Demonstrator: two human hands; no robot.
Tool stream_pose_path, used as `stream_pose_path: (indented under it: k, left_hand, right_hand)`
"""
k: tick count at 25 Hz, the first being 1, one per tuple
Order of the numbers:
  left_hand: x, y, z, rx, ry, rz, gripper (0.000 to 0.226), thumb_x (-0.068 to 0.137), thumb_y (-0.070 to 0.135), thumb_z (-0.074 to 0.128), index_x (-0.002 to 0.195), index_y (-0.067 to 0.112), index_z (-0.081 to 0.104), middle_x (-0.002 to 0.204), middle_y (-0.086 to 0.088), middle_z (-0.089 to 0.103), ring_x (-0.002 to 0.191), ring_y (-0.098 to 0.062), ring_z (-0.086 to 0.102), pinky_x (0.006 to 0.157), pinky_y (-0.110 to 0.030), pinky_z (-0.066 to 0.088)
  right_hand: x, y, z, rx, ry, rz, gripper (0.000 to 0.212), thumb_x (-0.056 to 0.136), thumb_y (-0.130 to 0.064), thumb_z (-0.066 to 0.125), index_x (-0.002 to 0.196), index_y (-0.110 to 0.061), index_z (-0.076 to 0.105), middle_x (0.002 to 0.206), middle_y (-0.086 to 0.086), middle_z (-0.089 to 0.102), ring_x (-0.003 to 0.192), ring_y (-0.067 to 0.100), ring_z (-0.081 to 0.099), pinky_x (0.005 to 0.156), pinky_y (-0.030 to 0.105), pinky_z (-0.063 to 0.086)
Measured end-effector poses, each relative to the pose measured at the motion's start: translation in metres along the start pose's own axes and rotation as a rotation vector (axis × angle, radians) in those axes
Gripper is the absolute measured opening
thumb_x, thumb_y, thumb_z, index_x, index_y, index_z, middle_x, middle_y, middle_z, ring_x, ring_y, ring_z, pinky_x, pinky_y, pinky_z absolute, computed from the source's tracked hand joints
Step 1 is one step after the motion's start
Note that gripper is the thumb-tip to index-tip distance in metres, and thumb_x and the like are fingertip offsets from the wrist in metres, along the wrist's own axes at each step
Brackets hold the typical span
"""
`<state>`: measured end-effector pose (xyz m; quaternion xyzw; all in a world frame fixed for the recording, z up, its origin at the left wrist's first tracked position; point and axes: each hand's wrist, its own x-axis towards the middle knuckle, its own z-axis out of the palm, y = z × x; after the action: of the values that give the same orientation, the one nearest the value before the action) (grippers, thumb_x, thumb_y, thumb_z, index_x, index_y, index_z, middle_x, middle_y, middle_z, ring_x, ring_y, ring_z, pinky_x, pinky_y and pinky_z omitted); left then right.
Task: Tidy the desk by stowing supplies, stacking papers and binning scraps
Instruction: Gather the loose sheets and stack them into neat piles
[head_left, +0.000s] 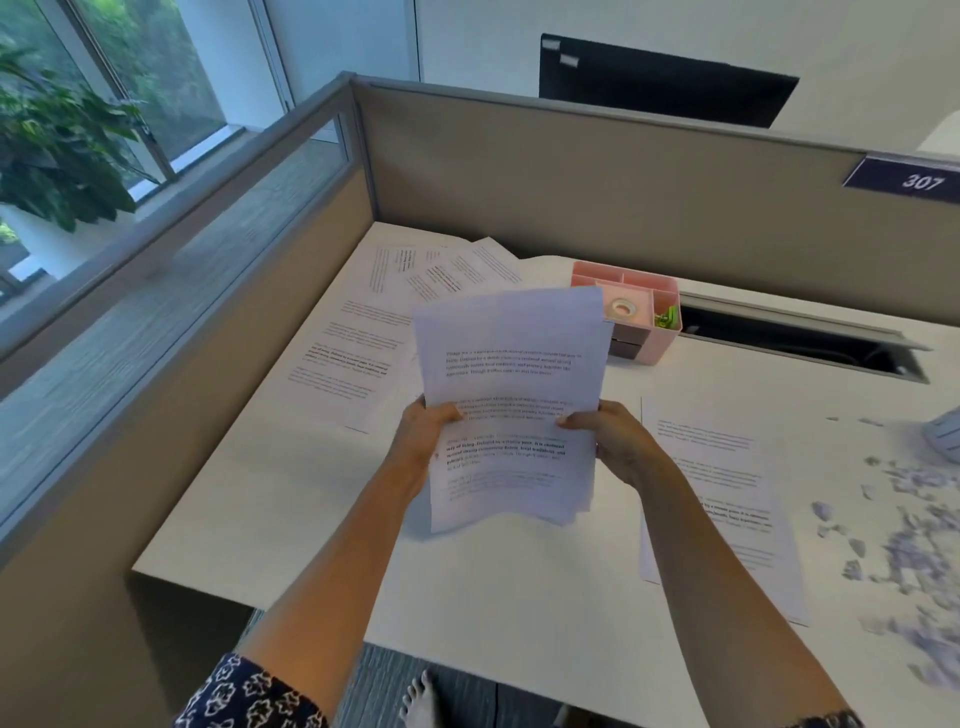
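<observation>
my left grip (427, 428) and my right grip (615, 439) each pinch a side edge of the sheaf of papers (511, 364), thumbs on the printed face, fingers curled behind. the sheaf stands nearly upright, lifted clear of the counter (291, 509), its long axis running up and away from me, its bottom edges uneven. the next one to gather, i judge, is the loose page (727, 499) lying flat on the counter just right of my right grip, long axis also running away from me and slightly skewed. that grip is the nearer one, so it would reach right while the left carries the sheaf alone. further right, torn scraps (909, 545) lie scattered. left of the sheaf and farther back, more pages (353, 358) lie flat, closer to my left grip, and behind them a fan of pages (452, 270) fills the corner. past the sheaf's top right corner sits the pink organiser (660, 332), a roll of tape (623, 309) inside it.
</observation>
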<state>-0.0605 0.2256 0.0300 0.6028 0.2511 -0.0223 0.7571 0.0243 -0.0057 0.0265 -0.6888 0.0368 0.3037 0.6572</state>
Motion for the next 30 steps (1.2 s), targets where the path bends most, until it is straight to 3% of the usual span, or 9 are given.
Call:
stream_pose_path:
  k: [3,6,10,14,19,22,24,26,30]
  left_hand:
    - [-0.002,0.022,0.003,-0.007,0.035,0.141,0.038,0.065,0.015,0.057,0.102,0.009,0.066,0.088,-0.007,0.071,0.075,-0.021,0.069,0.061,-0.031,0.057]
    - [-0.006,0.037,0.006,0.017,0.024,0.272,0.033,0.068,0.017,0.056,0.099,0.016,0.067,0.085,0.000,0.069,0.075,-0.012,0.067,0.059,-0.023,0.054]
    - [-0.008,0.041,0.009,0.064,-0.002,0.358,0.045,0.072,0.025,0.057,0.117,0.021,0.062,0.097,-0.002,0.068,0.088,-0.016,0.067,0.067,-0.027,0.055]
    - [0.002,0.027,0.005,0.113,0.012,0.300,0.052,0.073,0.024,0.054,0.124,0.022,0.052,0.109,-0.009,0.063,0.099,-0.023,0.064,0.071,-0.031,0.055]
    - [0.008,-0.001,0.002,0.251,0.044,0.079,0.027,0.100,0.020,0.036,0.127,0.019,0.039,0.112,-0.003,0.057,0.099,-0.017,0.059,0.073,-0.028,0.050]
    - [0.012,-0.017,0.000,0.341,0.056,0.031,0.034,0.102,0.033,0.035,0.132,0.019,0.037,0.120,-0.003,0.055,0.106,-0.018,0.056,0.088,-0.036,0.049]
    - [0.014,-0.021,0.004,0.382,0.066,0.048,0.035,0.101,0.031,0.036,0.134,0.018,0.039,0.124,-0.004,0.053,0.112,-0.021,0.054,0.095,-0.041,0.047]
    - [0.014,-0.022,0.012,0.417,0.092,0.056,0.031,0.101,0.023,0.036,0.130,0.014,0.042,0.121,-0.003,0.054,0.110,-0.022,0.054,0.093,-0.038,0.046]
    - [0.016,-0.026,0.034,0.502,0.070,0.058,0.033,0.095,0.010,0.037,0.126,0.013,0.046,0.118,-0.003,0.058,0.106,-0.022,0.056,0.092,-0.038,0.048]
  right_hand:
    - [0.000,-0.018,0.007,0.032,-0.009,-0.139,0.029,0.072,-0.003,0.069,0.100,-0.011,0.070,0.108,0.010,0.072,0.101,0.035,0.066,0.088,0.050,0.054]
    - [0.000,-0.031,0.014,0.020,-0.038,-0.258,0.036,0.067,-0.009,0.067,0.101,-0.019,0.068,0.106,0.008,0.070,0.103,0.035,0.062,0.088,0.051,0.051]
    - [-0.002,-0.039,0.020,0.036,-0.044,-0.318,0.037,0.067,-0.010,0.066,0.102,-0.023,0.064,0.101,0.003,0.069,0.100,0.029,0.062,0.089,0.049,0.051]
    - [-0.001,-0.031,0.021,0.018,-0.027,-0.317,0.038,0.064,-0.012,0.059,0.101,-0.020,0.061,0.103,0.005,0.067,0.100,0.030,0.060,0.086,0.045,0.049]
    - [-0.014,-0.014,0.026,-0.051,-0.028,-0.256,0.052,0.057,-0.009,0.049,0.107,-0.024,0.051,0.106,0.001,0.060,0.101,0.021,0.058,0.076,0.029,0.049]
    - [-0.023,0.003,0.023,-0.122,-0.080,-0.237,0.046,0.065,-0.012,0.050,0.107,-0.032,0.052,0.107,-0.004,0.061,0.101,0.013,0.060,0.077,0.027,0.051]
    - [-0.023,0.015,0.015,-0.124,-0.070,-0.221,0.039,0.074,-0.019,0.052,0.109,-0.035,0.055,0.113,-0.006,0.063,0.104,0.013,0.060,0.080,0.029,0.052]
    - [-0.019,0.026,0.004,-0.137,0.003,-0.223,0.032,0.084,-0.024,0.055,0.113,-0.038,0.057,0.120,-0.007,0.064,0.110,0.014,0.061,0.089,0.037,0.052]
    - [-0.017,0.038,-0.026,-0.061,0.198,-0.182,0.026,0.098,-0.010,0.052,0.118,-0.025,0.059,0.120,0.000,0.066,0.110,0.022,0.063,0.097,0.047,0.050]
